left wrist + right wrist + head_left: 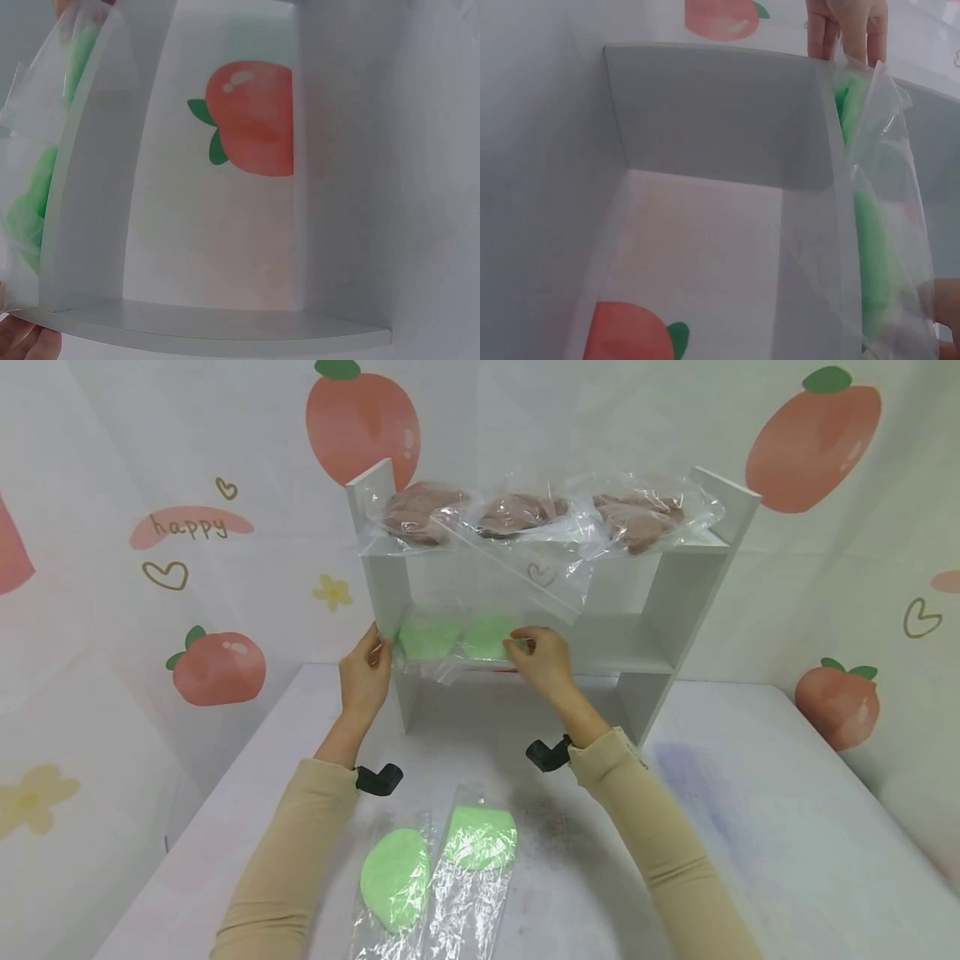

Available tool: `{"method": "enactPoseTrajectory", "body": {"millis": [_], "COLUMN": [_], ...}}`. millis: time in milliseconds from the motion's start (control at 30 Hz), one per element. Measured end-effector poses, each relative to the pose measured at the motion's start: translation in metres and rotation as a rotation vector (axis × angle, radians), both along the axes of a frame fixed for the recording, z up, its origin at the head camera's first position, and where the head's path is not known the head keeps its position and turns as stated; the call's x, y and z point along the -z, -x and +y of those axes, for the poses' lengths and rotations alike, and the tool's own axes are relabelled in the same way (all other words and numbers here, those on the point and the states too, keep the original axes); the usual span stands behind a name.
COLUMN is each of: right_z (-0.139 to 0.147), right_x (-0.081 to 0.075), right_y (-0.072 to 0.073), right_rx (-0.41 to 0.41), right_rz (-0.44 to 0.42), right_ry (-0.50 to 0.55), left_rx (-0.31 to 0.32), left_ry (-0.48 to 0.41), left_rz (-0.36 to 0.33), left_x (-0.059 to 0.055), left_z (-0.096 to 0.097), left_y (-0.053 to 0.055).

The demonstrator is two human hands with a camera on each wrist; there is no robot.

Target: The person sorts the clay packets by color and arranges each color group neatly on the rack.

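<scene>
Two clear plastic bags with flat green pieces stand side by side on the middle shelf of a white rack. The left hand is at the rack's left side, its fingertips pinching the outer edge of the left green bag; part of these fingers is hidden behind the side board in the left wrist view. With thumb and fingers, the right hand pinches the right edge of the right green bag. In the right wrist view both green pieces lean along the shelf's front edge.
Several clear bags with brown pieces lie along the top shelf, one bag's plastic hanging down in front. On the white table, two more bagged green pieces lie near the front, between the forearms. A printed cloth hangs behind.
</scene>
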State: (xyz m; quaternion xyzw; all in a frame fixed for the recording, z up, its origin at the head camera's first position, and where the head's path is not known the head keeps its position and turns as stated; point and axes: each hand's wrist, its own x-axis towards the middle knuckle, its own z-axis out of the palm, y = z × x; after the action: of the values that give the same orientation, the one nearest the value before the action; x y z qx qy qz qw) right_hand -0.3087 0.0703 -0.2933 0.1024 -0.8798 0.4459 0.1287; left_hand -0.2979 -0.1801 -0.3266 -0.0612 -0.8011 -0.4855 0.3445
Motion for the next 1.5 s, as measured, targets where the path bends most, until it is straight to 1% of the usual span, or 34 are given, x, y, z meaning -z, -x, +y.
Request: {"method": "enactPoseTrajectory", "body": {"millis": [100,200,333,433,600,900,1033,1267,1400,1500], "right_z": [0.0,0.002,0.007,0.013,0.023,0.037,0.043,0.052,0.055,0.056], "right_x": [0.001,0.002,0.001,0.0,-0.001,0.003,0.007,0.016,0.024,0.031], "right_y": [0.0,-0.001,-0.006,-0.012,-0.022,-0.04,-0.047,-0.059,-0.066,-0.072], "right_rx": [-0.027,-0.036,-0.027,-0.029,-0.072,-0.157,-0.178,-0.204,-0.21,-0.229], "right_rz": [0.018,0.021,0.02,0.055,0.117,0.16,0.158,0.138,0.1,0.057], "right_ry": [-0.06,-0.074,-0.056,-0.029,0.02,0.047,0.058,0.032,-0.001,-0.028], "left_rx": [-0.002,0.002,0.007,0.005,0.006,0.001,0.003,-0.002,-0.004,-0.005], "left_ry": [0.0,-0.002,-0.004,-0.003,-0.008,-0.009,-0.007,0.005,0.004,0.002], "left_rz": [-0.013,-0.027,-0.04,-0.04,-0.035,-0.027,-0.024,-0.007,-0.008,-0.009], "left_x": [0.0,-0.001,-0.001,-0.001,-0.001,0.0,0.0,0.0,0.0,0.0], "left_z": [0.0,0.0,0.0,0.0,0.0,-0.001,-0.002,-0.001,-0.001,-0.001], "left_y": [-0.001,-0.002,-0.002,-0.002,-0.002,-0.001,-0.001,-0.001,-0.001,0.0]}}
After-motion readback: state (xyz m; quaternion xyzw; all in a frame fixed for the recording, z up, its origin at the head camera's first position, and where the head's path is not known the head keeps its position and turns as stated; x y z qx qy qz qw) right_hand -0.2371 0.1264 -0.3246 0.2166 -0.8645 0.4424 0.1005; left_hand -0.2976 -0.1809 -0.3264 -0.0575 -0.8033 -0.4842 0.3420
